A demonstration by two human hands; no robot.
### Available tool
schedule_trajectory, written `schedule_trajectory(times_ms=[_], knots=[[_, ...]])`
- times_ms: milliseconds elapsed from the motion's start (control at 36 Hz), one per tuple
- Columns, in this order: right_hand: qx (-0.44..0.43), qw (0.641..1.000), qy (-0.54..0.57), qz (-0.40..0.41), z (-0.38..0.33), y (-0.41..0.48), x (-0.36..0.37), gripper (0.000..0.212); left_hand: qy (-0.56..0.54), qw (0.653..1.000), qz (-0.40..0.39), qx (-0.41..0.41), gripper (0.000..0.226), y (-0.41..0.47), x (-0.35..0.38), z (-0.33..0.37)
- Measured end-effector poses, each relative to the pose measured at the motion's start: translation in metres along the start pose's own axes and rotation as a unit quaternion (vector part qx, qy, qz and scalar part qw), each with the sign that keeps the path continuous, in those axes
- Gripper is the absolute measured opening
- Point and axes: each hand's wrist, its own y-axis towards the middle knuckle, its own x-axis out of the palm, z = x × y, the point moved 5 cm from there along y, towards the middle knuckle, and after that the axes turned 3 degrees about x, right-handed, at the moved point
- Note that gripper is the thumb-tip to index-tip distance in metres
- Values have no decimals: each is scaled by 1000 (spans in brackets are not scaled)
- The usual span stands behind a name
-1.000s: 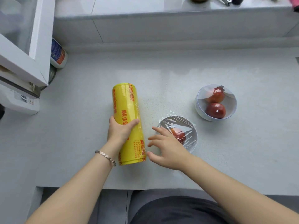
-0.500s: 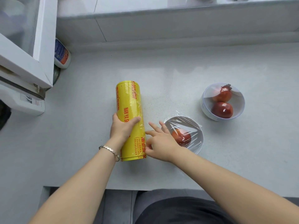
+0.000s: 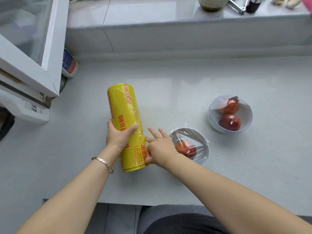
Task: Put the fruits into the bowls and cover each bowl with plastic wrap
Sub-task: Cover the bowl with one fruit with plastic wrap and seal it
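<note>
A big yellow roll of plastic wrap [image 3: 125,115] with red lettering lies on the grey counter. My left hand [image 3: 118,135] grips its middle from the left. My right hand [image 3: 160,149] rests against the roll's lower right side, thumb and forefinger pressed on the film, other fingers spread. Just right of that hand sits a bowl [image 3: 203,159] covered with plastic wrap, a red fruit [image 3: 185,149] inside. Farther right, a white bowl [image 3: 247,114] holds two red fruits [image 3: 229,122]; whether film covers it I cannot tell.
A white-framed appliance door [image 3: 33,65] juts over the counter at the left, with a white bottle [image 3: 70,65] behind it. A raised ledge [image 3: 185,19] at the back carries jars and utensils. The counter's front edge [image 3: 152,202] runs just below my forearms.
My right hand moved left from beside the wrapped bowl until it touched the roll's lower right edge. My left hand kept its grip on the roll.
</note>
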Motion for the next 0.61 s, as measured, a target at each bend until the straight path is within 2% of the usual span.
schedule_trajectory(times_ms=[83,167,250,333,444,556,611], knots=[[6,1000,-13,-14,-2,9,-1,38,-9,1000,1,26,74,-1,-14,11],[44,994,-85,-48,17,16,6,34,-71,997,-38,-7,63,-4,-23,10],[61,995,-61,-45,30,21,3,30,-91,995,-41,-1,71,-12,-29,11],[57,997,-40,-46,27,21,-10,38,-105,994,-29,9,77,-18,-32,14],[82,985,147,-27,31,-3,-28,27,-188,980,-49,-37,63,-20,-31,21],[114,953,279,-26,38,-31,-51,13,-236,965,-99,-65,87,-22,-22,30],[131,934,333,3,42,-45,-67,27,-241,963,-103,-63,89,-25,-18,38]])
